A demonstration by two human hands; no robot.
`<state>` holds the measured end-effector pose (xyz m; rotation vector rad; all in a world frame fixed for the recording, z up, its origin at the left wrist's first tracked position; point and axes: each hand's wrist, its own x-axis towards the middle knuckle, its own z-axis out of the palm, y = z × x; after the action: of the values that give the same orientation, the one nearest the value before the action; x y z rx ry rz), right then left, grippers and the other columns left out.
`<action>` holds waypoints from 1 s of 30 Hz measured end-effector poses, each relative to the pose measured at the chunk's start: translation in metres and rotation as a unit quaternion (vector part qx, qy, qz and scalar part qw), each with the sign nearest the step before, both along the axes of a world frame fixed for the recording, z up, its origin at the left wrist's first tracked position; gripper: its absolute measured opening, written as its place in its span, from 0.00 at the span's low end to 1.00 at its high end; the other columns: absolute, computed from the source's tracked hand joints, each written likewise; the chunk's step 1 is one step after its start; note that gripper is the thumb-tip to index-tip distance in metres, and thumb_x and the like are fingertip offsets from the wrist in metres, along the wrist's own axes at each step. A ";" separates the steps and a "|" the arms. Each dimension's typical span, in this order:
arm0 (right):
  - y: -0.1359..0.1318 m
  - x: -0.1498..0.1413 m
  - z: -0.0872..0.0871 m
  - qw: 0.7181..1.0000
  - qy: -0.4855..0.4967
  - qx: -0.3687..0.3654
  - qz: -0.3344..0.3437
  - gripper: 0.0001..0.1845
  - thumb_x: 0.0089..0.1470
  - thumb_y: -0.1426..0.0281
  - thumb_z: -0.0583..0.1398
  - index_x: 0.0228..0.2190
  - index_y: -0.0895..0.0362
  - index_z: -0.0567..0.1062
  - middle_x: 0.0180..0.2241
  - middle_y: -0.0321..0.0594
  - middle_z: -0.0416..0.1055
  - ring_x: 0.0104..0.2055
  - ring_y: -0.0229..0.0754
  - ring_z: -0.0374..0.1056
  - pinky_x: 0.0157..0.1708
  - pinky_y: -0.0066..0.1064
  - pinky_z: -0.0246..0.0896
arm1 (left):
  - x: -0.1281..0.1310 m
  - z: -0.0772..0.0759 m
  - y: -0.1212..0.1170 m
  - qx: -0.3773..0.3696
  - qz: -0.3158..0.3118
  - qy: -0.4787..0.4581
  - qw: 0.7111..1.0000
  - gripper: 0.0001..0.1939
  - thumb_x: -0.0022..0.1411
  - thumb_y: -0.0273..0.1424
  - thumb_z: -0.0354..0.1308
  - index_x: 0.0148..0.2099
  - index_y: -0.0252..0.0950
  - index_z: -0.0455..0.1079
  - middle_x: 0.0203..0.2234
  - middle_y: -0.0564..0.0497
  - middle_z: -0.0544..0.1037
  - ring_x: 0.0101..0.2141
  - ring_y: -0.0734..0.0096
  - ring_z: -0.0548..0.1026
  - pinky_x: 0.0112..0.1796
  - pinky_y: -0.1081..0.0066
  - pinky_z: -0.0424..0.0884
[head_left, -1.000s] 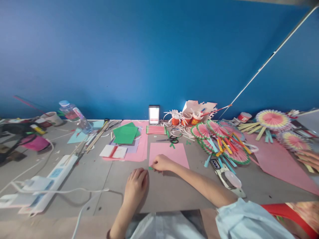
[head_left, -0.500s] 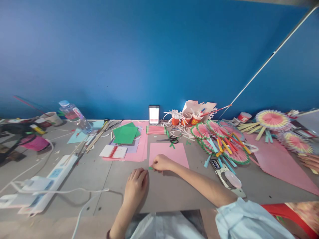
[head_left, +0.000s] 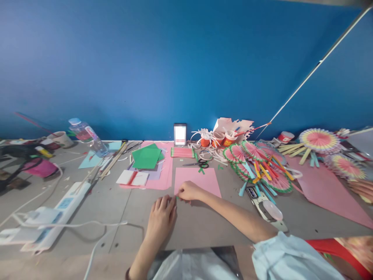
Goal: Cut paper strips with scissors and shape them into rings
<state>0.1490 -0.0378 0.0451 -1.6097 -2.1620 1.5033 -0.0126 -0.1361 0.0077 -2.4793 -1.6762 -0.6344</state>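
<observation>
My right hand (head_left: 189,191) rests on the near left corner of a pink paper sheet (head_left: 197,181), its fingers pinched on a small green paper strip (head_left: 176,197) at the sheet's edge. My left hand (head_left: 161,219) lies palm down on the grey table (head_left: 116,202) just left of it, fingers reaching up to the same green strip. A pair of scissors (head_left: 198,164) lies beyond the pink sheet.
Several pleated paper fans (head_left: 256,165) lie at the right, with a larger pink sheet (head_left: 326,190). Green paper (head_left: 146,157), a phone (head_left: 180,134), cups (head_left: 221,138), a bottle (head_left: 87,134) and a power strip (head_left: 55,214) with cables are about. Another person's fingers (head_left: 361,188) show far right.
My left hand has slid a little forward and right, its fingertips now meeting the green strip by my right hand. The other person's fingers at far right have drawn back.
</observation>
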 end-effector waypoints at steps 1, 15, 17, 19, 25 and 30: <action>0.000 0.001 0.000 1.000 0.002 -0.002 -0.001 0.10 0.47 0.72 0.59 0.18 0.61 0.73 0.12 0.31 0.65 0.13 0.31 0.62 0.18 0.20 0.60 | 0.000 0.000 0.000 0.004 0.000 0.004 1.000 0.16 0.63 0.27 0.50 0.53 0.37 0.68 0.41 0.44 0.72 0.40 0.60 0.68 0.39 0.63 0.66; 0.000 0.037 0.015 0.998 0.004 -0.064 -0.005 0.12 0.49 0.71 0.57 0.17 0.61 0.71 0.14 0.31 0.67 0.13 0.30 0.62 0.17 0.21 0.60 | 0.000 0.004 0.001 0.014 -0.008 0.026 1.000 0.18 0.61 0.25 0.51 0.52 0.39 0.68 0.41 0.44 0.73 0.40 0.59 0.70 0.38 0.61 0.65; -0.001 0.045 0.015 0.998 0.012 -0.058 -0.012 0.12 0.49 0.69 0.58 0.18 0.61 0.72 0.15 0.32 0.68 0.14 0.31 0.63 0.18 0.21 0.60 | 0.000 0.003 0.001 0.015 -0.008 0.028 0.999 0.18 0.61 0.25 0.50 0.52 0.39 0.68 0.41 0.44 0.73 0.39 0.60 0.69 0.39 0.62 0.65; -0.004 0.051 0.013 0.999 0.017 -0.045 -0.020 0.12 0.49 0.68 0.58 0.19 0.61 0.73 0.15 0.33 0.69 0.16 0.32 0.64 0.19 0.21 0.59 | 0.000 0.003 0.001 0.014 -0.007 0.031 0.999 0.17 0.61 0.25 0.50 0.52 0.39 0.68 0.41 0.44 0.73 0.39 0.60 0.69 0.39 0.62 0.65; -0.010 0.053 0.005 0.998 -0.032 0.061 0.014 0.10 0.46 0.71 0.58 0.19 0.61 0.76 0.15 0.34 0.69 0.19 0.33 0.65 0.22 0.21 0.56 | 0.001 0.006 0.000 0.019 -0.007 0.019 1.000 0.17 0.61 0.25 0.50 0.52 0.38 0.69 0.40 0.44 0.73 0.39 0.59 0.70 0.39 0.61 0.65; -0.009 0.051 0.004 0.996 -0.052 0.076 0.020 0.10 0.45 0.73 0.57 0.18 0.61 0.76 0.15 0.34 0.69 0.19 0.33 0.63 0.23 0.21 0.55 | -0.001 0.003 0.001 0.010 -0.006 0.019 1.000 0.17 0.62 0.26 0.50 0.53 0.39 0.68 0.41 0.44 0.73 0.40 0.59 0.70 0.39 0.60 0.66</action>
<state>0.1995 -0.0468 0.0487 -1.6360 -2.3134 1.2562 -0.0138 -0.1354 0.0111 -2.4732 -1.6361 -0.5979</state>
